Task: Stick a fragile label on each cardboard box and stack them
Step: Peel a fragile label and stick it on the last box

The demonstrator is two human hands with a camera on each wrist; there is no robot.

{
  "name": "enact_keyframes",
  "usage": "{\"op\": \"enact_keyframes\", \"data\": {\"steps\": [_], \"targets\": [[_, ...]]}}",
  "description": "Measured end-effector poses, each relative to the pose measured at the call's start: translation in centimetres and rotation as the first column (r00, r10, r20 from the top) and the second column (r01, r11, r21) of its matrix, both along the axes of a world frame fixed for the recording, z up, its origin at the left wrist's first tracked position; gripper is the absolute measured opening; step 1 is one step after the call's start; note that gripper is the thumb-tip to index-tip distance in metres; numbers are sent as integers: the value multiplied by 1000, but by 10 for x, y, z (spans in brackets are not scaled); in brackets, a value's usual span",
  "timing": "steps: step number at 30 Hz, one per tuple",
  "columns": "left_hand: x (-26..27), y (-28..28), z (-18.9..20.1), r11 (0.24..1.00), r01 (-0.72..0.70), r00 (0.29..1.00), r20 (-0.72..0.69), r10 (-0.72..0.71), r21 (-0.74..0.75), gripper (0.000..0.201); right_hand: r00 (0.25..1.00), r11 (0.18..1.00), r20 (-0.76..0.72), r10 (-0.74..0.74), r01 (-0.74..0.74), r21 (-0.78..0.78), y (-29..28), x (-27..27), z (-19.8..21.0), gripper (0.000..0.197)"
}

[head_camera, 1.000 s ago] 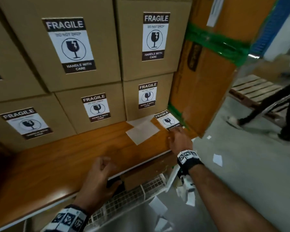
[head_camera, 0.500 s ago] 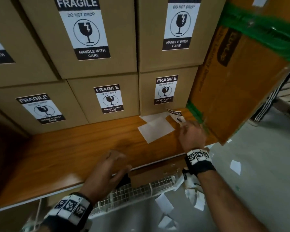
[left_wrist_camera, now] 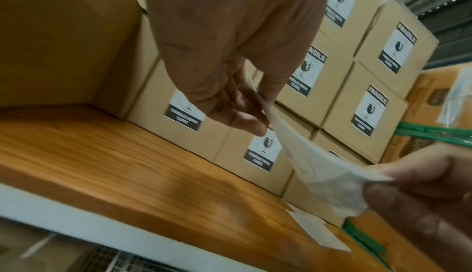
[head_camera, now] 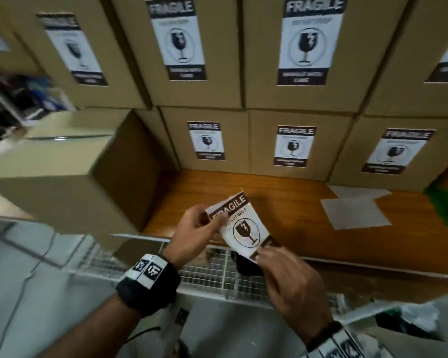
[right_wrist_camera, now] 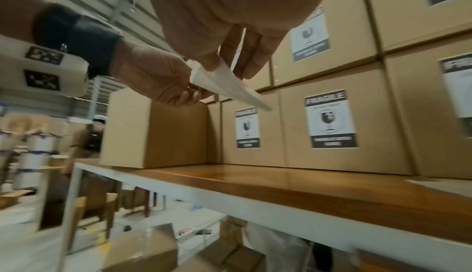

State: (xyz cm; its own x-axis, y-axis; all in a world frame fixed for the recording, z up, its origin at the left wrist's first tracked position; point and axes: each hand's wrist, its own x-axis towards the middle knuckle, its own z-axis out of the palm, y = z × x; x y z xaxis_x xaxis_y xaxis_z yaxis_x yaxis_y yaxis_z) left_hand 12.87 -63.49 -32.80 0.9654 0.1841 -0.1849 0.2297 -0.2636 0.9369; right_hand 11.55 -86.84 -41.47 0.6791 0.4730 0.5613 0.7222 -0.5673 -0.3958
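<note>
A fragile label (head_camera: 243, 229) hangs above the front edge of the wooden table (head_camera: 295, 228), held between both hands. My left hand (head_camera: 194, 228) pinches its upper left corner. My right hand (head_camera: 282, 270) pinches its lower right corner. From below the label (left_wrist_camera: 316, 167) shows its white back, as does the label (right_wrist_camera: 224, 84) in the right wrist view. An unlabelled cardboard box (head_camera: 70, 177) stands on the table's left end, beside the hands. Several labelled boxes (head_camera: 295, 143) are stacked in rows along the back.
White backing sheets (head_camera: 354, 210) lie on the table at the right. A wire basket (head_camera: 212, 277) hangs under the table's front edge. A large box with green tape (left_wrist_camera: 434, 114) stands at the far right. A person (right_wrist_camera: 89, 135) stands far off to the left.
My right hand lifted the label off the table's right end and carried it left. My left hand left the table edge and took the label's other corner. The view swung left.
</note>
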Motion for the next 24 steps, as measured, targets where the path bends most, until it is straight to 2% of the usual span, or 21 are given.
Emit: {"op": "enact_keyframes", "data": {"steps": [2,5,7,10,16,20,24], "targets": [[-25,35,1,997,-70,996,53,72,-31,13,991,993,-69,117,-116,25,30,-9,9,22],[-65,80,7,985,-165,980,102,170,-52,12,953,969,-203,225,-197,150,81,-16,32,35],[-88,102,13,978,-190,972,125,200,-89,12,943,951,-195,271,-230,207,119,-17,46,31],[-114,129,23,967,-206,962,148,228,-151,17,945,950,-146,293,-270,156,173,-22,61,28],[-152,203,33,962,-178,969,134,208,-205,43,937,945,-143,318,-300,133,250,-41,75,35],[-162,247,31,962,-161,967,158,199,-221,35,928,937,-144,344,-330,112,293,-53,76,41],[-163,286,24,937,-155,970,133,205,-312,33,926,935,-165,341,-316,159,332,-61,73,38]]}}
